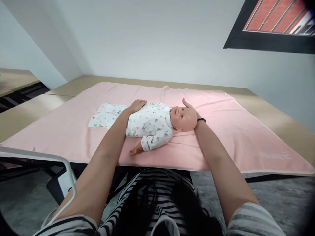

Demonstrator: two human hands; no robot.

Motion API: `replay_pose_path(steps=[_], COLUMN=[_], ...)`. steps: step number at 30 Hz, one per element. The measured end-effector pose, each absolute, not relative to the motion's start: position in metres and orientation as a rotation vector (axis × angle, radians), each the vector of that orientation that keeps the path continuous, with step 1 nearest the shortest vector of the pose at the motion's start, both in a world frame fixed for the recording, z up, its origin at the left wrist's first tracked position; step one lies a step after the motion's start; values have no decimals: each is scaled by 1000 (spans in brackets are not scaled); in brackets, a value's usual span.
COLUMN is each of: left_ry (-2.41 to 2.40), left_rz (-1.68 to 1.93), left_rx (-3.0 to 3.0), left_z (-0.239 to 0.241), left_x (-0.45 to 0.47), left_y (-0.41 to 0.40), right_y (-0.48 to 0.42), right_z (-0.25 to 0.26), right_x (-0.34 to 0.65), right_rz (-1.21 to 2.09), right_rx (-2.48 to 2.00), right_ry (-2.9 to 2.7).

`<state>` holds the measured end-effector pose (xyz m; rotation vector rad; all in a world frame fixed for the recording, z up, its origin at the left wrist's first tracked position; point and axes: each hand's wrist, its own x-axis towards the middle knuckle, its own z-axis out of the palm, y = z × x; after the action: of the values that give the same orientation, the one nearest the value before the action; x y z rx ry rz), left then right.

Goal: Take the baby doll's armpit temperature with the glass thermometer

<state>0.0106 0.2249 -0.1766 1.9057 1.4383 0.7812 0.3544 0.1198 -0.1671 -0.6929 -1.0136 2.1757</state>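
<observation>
A baby doll (184,118) lies on its back on a pink blanket (221,144), its head to the right. It wears a white printed top (150,119) and matching pants (104,114). My left hand (137,106) rests flat on the doll's body near the waist, fingers stretched out. My right hand (191,108) is at the far side of the doll's bald head, thumb raised and apart; most of its fingers are hidden behind or under the head. One doll arm (136,149) sticks out of its sleeve toward me.
The blanket covers most of a wooden table (270,108) set against a white wall (152,42). A barred window (278,19) is at the upper right. Near my left forearm runs a white cable or tube (70,173). Another table (14,78) stands at the far left.
</observation>
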Motion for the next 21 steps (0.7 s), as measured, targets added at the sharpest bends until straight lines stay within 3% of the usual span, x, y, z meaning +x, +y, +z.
replay_pose_path(steps=[9, 15, 21], left_ry=[1373, 1377, 1396], left_rz=[816, 819, 750], left_rx=[1911, 1938, 1975], left_z=[-178, -180, -176], left_x=[14, 13, 18], left_y=[227, 232, 232], right_y=[121, 147, 136], right_z=[-165, -162, -162], right_x=[353, 342, 339], right_rz=[2158, 1905, 2101], right_rx=[-745, -680, -737], right_ry=[-1058, -1093, -1225])
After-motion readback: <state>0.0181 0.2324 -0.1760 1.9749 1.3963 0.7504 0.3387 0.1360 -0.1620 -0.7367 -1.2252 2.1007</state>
